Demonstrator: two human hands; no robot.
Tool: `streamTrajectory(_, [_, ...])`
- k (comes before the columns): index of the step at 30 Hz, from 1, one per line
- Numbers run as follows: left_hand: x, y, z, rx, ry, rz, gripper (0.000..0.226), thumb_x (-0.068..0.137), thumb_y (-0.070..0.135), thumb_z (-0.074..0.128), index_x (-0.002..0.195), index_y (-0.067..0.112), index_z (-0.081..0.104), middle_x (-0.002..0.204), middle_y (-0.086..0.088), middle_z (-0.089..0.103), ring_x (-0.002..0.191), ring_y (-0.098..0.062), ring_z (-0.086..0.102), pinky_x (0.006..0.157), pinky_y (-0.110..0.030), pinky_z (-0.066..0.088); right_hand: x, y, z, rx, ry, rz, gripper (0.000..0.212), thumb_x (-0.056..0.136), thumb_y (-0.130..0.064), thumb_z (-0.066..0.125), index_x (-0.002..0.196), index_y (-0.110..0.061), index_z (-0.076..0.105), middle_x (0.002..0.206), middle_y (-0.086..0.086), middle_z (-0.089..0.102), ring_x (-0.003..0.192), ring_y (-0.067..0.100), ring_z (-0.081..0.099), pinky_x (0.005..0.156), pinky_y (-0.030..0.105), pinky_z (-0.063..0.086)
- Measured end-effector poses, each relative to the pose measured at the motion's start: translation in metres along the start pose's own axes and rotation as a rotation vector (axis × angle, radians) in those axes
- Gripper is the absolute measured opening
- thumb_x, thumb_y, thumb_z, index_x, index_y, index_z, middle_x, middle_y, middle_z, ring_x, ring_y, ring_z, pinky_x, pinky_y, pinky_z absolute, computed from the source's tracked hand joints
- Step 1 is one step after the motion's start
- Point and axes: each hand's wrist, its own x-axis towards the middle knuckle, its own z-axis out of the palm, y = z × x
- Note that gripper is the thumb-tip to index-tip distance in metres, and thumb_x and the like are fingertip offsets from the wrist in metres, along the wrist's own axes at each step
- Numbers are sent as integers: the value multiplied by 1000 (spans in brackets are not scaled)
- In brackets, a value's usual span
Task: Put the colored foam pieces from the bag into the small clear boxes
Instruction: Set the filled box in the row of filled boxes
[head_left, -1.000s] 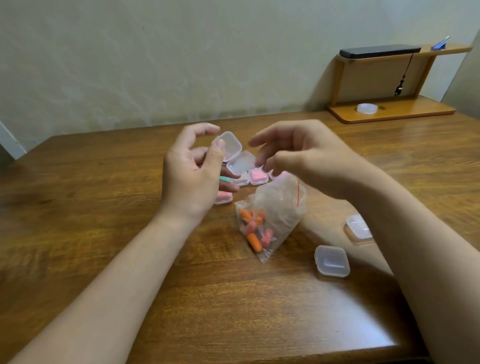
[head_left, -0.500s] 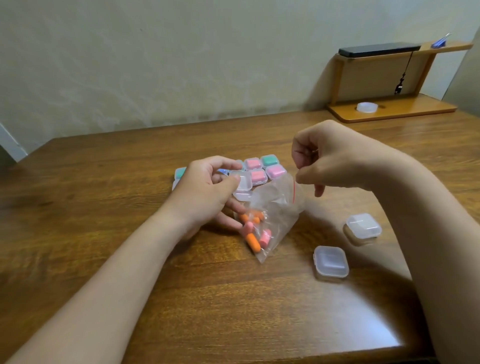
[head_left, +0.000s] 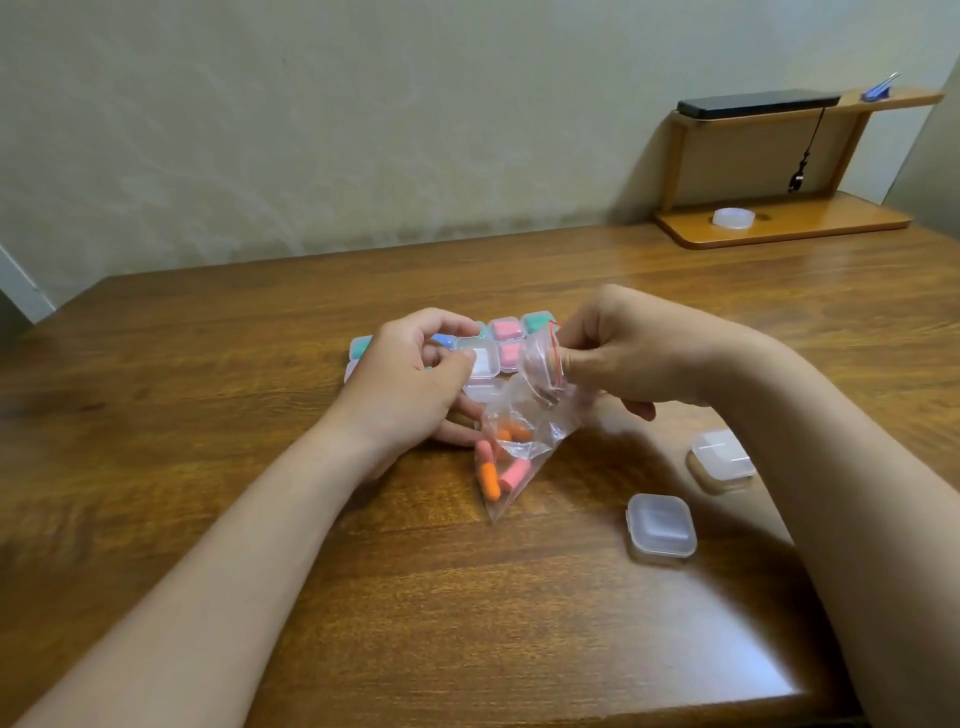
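A clear zip bag (head_left: 524, 436) with orange and pink foam pieces (head_left: 501, 470) lies on the wooden table (head_left: 208, 415). My right hand (head_left: 623, 358) pinches the bag's red-lined mouth and lifts it. My left hand (head_left: 410, 384) holds an open small clear box (head_left: 480, 358) down near the table, thumb on its lid. Behind it sits a cluster of closed boxes (head_left: 511, 338) holding pink, teal and blue pieces, partly hidden by my hands.
Two closed empty clear boxes (head_left: 661, 526) (head_left: 722, 457) lie on the table to the right. A wooden shelf (head_left: 779, 223) at the back right carries a roll of tape (head_left: 732, 217) and a dark device (head_left: 758, 103).
My left hand brought the open box down from the air to the table by the cluster. My right hand closed and took hold of the bag's mouth, raising it.
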Motion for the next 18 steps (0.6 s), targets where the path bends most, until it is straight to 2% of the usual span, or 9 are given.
streamTrajectory(2, [0,0,0,2,6,1,25,101,2,49,119,15,61,75,-7,57,60,-18,72,54,-37,61,-1,0,1,-14,-50,-16,28,95,-14,59,73,-4,73,63,10,62,46,22,51,40,23,42])
streamTrajectory(5, [1,0,1,9,11,7,25,101,2,49,117,16,62,75,-7,57,61,-19,73,55,-37,62,-2,-3,3,-58,-138,-16,17,90,-11,66,79,-16,77,67,1,68,53,14,60,46,24,49])
streamTrajectory(7, [1,0,1,21,16,10,24,101,3,51,117,17,62,73,-4,57,62,-20,73,55,-36,62,0,-4,5,-89,-155,9,15,86,-10,69,78,-19,77,70,2,71,58,15,64,49,26,54])
streamTrajectory(10, [1,-1,1,23,13,12,24,100,4,52,117,18,63,68,1,56,62,-19,73,60,-41,63,4,-4,12,-109,-158,13,8,81,-13,73,79,-20,77,73,2,74,68,20,70,57,37,61])
streamTrajectory(13, [1,-2,1,35,12,22,24,100,5,54,117,18,63,68,3,54,57,-13,70,62,-44,63,7,-3,16,-124,-136,-2,3,77,-15,76,79,-17,77,71,4,74,70,27,71,61,46,60])
streamTrajectory(18, [1,-2,2,52,13,37,24,100,4,53,117,17,63,70,1,53,52,-7,64,60,-42,63,9,-3,22,-203,-75,-20,8,75,-22,77,75,-17,71,68,-1,69,65,22,66,56,37,58])
